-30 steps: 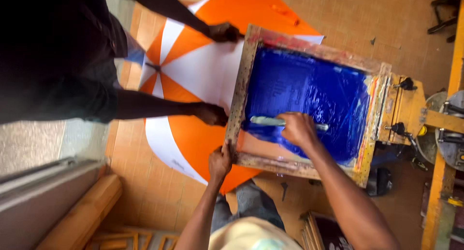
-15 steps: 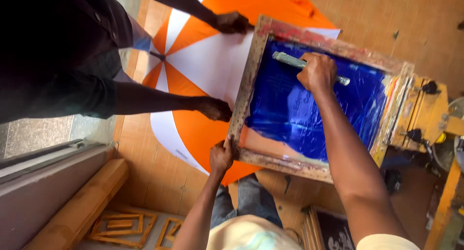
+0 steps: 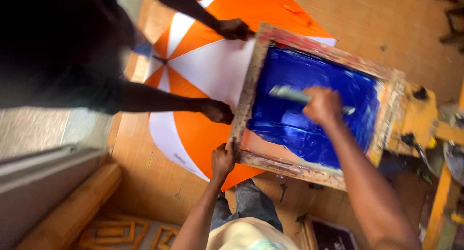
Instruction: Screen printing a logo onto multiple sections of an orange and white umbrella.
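Observation:
A wooden printing frame [image 3: 251, 85] with a mesh covered in blue ink [image 3: 299, 129] lies on an orange and white umbrella canopy [image 3: 198, 71]. My right hand [image 3: 323, 106] grips a grey squeegee [image 3: 286, 92] on the inked mesh, in its far half. My left hand [image 3: 223, 159] clamps the frame's near left corner. A co-worker in dark clothes stands at the left, with one hand [image 3: 235, 28] on the frame's far corner and the other hand [image 3: 217, 111] on its left edge.
A yellow hinged clamp fixture [image 3: 415, 119] holds the frame's right end. The umbrella lies on a wooden table top [image 3: 154, 182]. Wooden planks and small frames [image 3: 116, 230] lie at the lower left. My trousers [image 3: 246, 204] show below.
My right hand pushed the squeegee from the near side of the mesh to its far edge, then drew it back a little toward the middle. My left hand and the co-worker's hands stayed on the frame.

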